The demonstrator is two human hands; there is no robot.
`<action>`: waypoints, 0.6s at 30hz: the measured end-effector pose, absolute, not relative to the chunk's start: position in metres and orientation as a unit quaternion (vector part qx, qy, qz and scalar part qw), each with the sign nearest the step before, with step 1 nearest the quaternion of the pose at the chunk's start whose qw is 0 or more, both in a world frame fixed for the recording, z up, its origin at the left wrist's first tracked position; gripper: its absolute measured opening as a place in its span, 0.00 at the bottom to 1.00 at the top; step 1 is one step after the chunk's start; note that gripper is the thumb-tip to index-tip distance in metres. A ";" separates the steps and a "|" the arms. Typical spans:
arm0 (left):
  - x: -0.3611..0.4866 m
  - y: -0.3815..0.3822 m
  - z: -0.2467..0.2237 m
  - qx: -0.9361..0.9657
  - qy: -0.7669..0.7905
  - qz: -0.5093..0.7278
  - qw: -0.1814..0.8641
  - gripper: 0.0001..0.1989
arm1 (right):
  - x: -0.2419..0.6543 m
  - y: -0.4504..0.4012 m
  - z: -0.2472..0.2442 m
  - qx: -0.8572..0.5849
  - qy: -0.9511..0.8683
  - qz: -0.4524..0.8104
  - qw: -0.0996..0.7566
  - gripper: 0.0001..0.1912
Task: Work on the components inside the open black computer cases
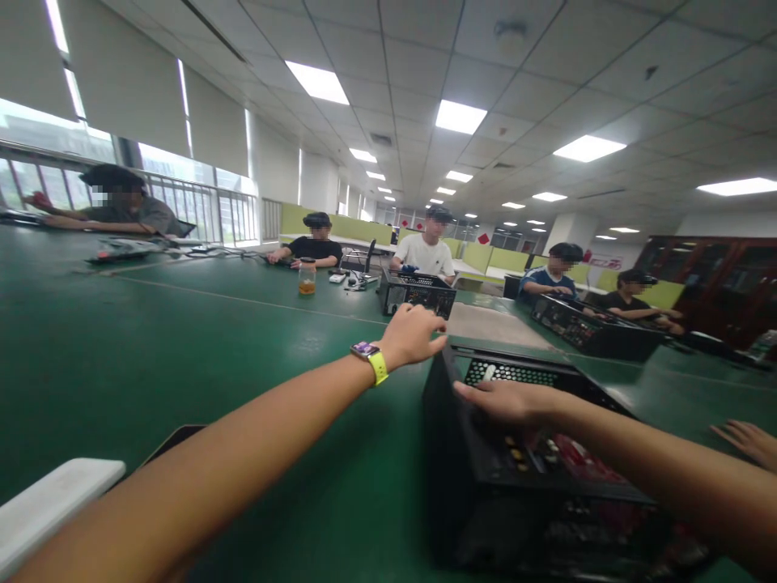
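Observation:
An open black computer case (446, 453) lies at my front right, blurred by motion, with a perforated panel (515, 372) at its far end and red and gold-coloured parts inside. My left hand (416, 336), with a yellow-strapped watch on its wrist, hovers by the far left corner of the case. Its fingers are loosely bent and the thumb stands apart; nothing shows in it. My right hand (510, 401) is at the left rim of the case, thumb along the edge and the other fingers mostly hidden below. A small white piece (489, 372) shows beside it, too blurred to name.
On the green table (255, 340) stand more computer cases (418, 293) and a jar (307, 277) of orange contents. Several people sit around it. A white object (61, 502) lies at lower left. Another person's hand (746, 440) rests at the right edge.

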State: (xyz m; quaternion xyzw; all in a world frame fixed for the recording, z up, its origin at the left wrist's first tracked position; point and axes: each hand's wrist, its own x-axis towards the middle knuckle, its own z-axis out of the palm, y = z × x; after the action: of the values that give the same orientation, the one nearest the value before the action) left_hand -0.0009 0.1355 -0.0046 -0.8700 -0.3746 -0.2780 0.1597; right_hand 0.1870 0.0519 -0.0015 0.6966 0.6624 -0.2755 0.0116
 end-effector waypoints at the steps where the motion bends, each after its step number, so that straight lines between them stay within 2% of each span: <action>1: 0.011 0.137 0.008 -0.862 -0.384 -0.301 0.138 0.14 | 0.171 0.047 0.001 0.669 0.659 -0.344 0.000 0.40; 3: 0.035 0.140 0.027 -0.845 -0.402 -0.346 0.075 0.15 | 0.148 0.050 0.001 0.610 0.662 -0.435 -0.032 0.33; 4: 0.046 0.140 0.031 -0.835 -0.412 -0.363 0.042 0.16 | 0.143 0.056 -0.004 0.588 0.676 -0.442 -0.045 0.29; 6: 0.063 0.138 0.030 -0.821 -0.434 -0.370 -0.002 0.17 | 0.141 0.074 -0.020 0.568 0.740 -0.358 -0.042 0.21; 8: 0.070 0.133 0.017 -0.829 -0.450 -0.333 0.002 0.19 | 0.148 0.094 -0.044 0.551 0.810 -0.201 0.007 0.17; 10: 0.071 0.126 -0.003 -0.855 -0.449 -0.258 0.040 0.18 | 0.158 0.109 -0.068 0.524 0.841 -0.102 0.085 0.13; 14: 0.070 0.116 -0.031 -0.903 -0.402 -0.118 0.096 0.14 | 0.173 0.118 -0.096 0.479 0.834 -0.113 0.249 0.13; 18: 0.076 0.115 -0.038 -0.921 -0.384 0.002 0.057 0.15 | 0.172 0.120 -0.103 0.460 0.826 -0.170 0.278 0.09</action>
State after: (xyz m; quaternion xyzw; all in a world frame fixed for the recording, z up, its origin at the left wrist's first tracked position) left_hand 0.0761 0.1148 -0.0378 -0.9214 -0.3843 0.0021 0.0572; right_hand 0.1717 0.1204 -0.1030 0.4599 0.8262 -0.1696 0.2778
